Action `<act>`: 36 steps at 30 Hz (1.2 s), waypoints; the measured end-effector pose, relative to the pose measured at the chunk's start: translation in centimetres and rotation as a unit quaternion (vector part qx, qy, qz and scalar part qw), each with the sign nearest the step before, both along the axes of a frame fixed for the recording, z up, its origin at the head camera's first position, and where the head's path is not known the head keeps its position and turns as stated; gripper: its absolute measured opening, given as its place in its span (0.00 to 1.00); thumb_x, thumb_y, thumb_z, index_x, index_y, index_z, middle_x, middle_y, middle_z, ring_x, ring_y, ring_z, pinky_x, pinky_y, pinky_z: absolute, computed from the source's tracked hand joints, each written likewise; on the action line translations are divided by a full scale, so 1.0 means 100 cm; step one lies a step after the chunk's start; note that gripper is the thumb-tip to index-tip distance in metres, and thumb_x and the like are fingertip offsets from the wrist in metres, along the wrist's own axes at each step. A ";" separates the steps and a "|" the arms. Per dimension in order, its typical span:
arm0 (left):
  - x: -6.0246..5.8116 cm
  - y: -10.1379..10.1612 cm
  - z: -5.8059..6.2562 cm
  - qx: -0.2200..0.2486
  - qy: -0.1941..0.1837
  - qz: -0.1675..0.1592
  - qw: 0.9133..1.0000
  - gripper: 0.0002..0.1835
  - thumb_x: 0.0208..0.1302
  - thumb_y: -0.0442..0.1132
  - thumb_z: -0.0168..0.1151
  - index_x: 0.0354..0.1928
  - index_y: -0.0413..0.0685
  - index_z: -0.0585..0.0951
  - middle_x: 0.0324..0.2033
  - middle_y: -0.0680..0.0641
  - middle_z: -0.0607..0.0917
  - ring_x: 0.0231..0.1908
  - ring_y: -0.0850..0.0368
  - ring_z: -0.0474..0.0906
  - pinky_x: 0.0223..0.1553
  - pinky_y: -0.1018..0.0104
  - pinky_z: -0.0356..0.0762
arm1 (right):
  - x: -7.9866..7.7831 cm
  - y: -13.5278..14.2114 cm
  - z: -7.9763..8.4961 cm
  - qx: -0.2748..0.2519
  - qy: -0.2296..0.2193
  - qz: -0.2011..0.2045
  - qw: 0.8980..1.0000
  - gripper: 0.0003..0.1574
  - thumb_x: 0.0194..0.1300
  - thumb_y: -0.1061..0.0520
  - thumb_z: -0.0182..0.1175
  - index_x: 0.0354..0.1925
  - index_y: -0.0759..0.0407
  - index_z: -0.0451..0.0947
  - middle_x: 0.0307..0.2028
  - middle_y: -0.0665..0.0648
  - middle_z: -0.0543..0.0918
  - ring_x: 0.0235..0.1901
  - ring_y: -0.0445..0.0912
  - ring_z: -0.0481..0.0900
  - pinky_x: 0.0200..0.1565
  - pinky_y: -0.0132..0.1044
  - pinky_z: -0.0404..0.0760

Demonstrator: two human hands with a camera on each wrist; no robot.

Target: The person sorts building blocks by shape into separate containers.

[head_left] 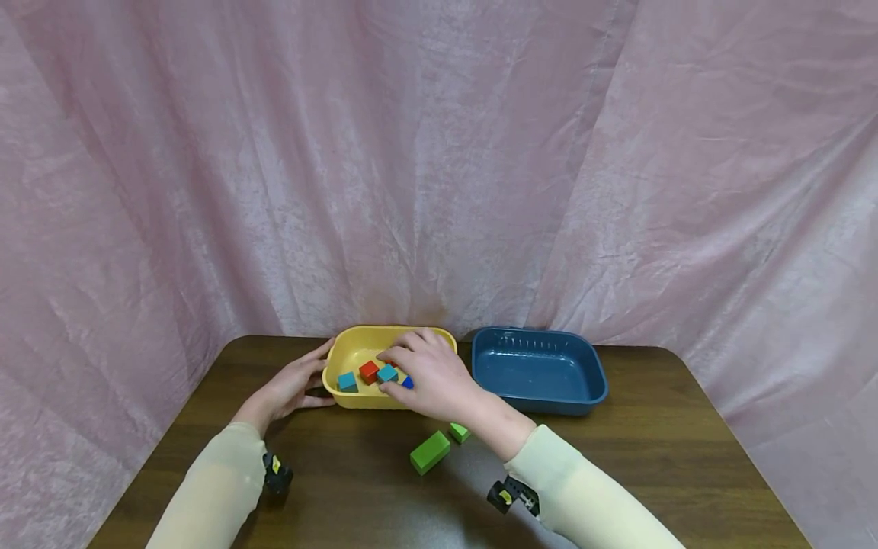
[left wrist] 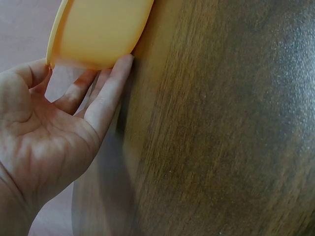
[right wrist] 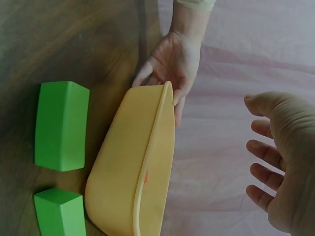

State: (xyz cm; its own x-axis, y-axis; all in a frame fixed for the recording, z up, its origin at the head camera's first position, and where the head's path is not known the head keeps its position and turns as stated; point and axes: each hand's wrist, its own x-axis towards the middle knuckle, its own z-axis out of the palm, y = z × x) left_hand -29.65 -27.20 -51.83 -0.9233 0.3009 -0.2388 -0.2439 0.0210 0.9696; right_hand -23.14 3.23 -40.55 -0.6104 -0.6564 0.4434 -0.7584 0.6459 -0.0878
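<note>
A yellow bin [head_left: 394,404] stands on the table with red and blue blocks inside, among them a red block [head_left: 369,372] and a light-blue block [head_left: 347,382]. At its left end my left hand [head_left: 295,387] grips the bin, fingers and thumb spread around the end wall and rim. My right hand [head_left: 439,377] is over the bin's right part, covering some of the blocks. In the right wrist view the fingers [right wrist: 268,152] are loosely bent with nothing between them. In front of the bin lie a green rectangular block [head_left: 430,453] and a smaller green block [head_left: 459,432].
To the right stands a dark blue bin [head_left: 538,374] with nothing visible inside. The brown wooden table [head_left: 658,473] has rounded far corners. A pink curtain [head_left: 439,168] hangs behind it.
</note>
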 end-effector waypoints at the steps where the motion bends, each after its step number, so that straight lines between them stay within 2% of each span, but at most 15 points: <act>1: 0.000 0.000 0.000 -0.001 0.001 0.000 1.000 0.28 0.72 0.47 0.44 0.70 0.78 0.51 0.68 0.49 0.55 0.59 0.41 0.65 0.47 0.43 0.74 | 0.001 0.002 0.000 -0.002 0.000 0.000 1.000 0.26 0.57 0.35 0.60 0.51 0.41 0.77 0.47 0.44 0.74 0.52 0.43 0.64 0.55 0.41 0.64; 7: -0.001 0.000 -0.001 0.000 0.002 -0.002 1.000 0.28 0.72 0.47 0.43 0.70 0.78 0.51 0.68 0.49 0.54 0.59 0.41 0.65 0.47 0.43 0.74 | 0.006 0.013 0.001 -0.017 0.008 0.005 1.000 0.24 0.57 0.36 0.60 0.51 0.40 0.78 0.47 0.44 0.74 0.52 0.43 0.64 0.56 0.42 0.63; 13: -0.001 0.000 -0.002 0.001 0.004 -0.010 1.000 0.28 0.73 0.47 0.42 0.71 0.76 0.49 0.69 0.46 0.51 0.60 0.40 0.63 0.47 0.43 0.73 | 0.009 0.029 0.002 -0.021 0.014 0.002 1.000 0.23 0.58 0.38 0.60 0.52 0.39 0.77 0.47 0.43 0.74 0.52 0.41 0.63 0.53 0.39 0.65; 23: -0.002 0.000 -0.002 -0.005 -0.006 0.009 1.000 0.28 0.72 0.48 0.44 0.69 0.80 0.52 0.68 0.50 0.55 0.58 0.43 0.67 0.46 0.43 0.74 | 0.014 0.056 0.006 -0.035 0.009 -0.005 0.999 0.23 0.60 0.39 0.60 0.53 0.40 0.77 0.48 0.43 0.74 0.52 0.42 0.63 0.52 0.40 0.66; 29: -0.003 0.001 -0.002 -0.005 -0.004 0.007 1.000 0.28 0.72 0.47 0.44 0.70 0.79 0.51 0.68 0.50 0.54 0.58 0.43 0.67 0.46 0.44 0.75 | 0.012 0.082 0.003 -0.051 0.006 -0.028 0.998 0.22 0.59 0.40 0.61 0.51 0.42 0.78 0.47 0.42 0.75 0.51 0.41 0.64 0.50 0.40 0.67; 36: -0.005 0.001 -0.001 -0.008 0.004 0.000 1.000 0.28 0.72 0.48 0.43 0.70 0.79 0.50 0.69 0.51 0.51 0.58 0.42 0.66 0.46 0.43 0.74 | 0.005 0.121 -0.012 -0.073 -0.002 -0.065 0.995 0.21 0.60 0.41 0.60 0.52 0.40 0.77 0.48 0.43 0.74 0.51 0.44 0.66 0.51 0.46 0.67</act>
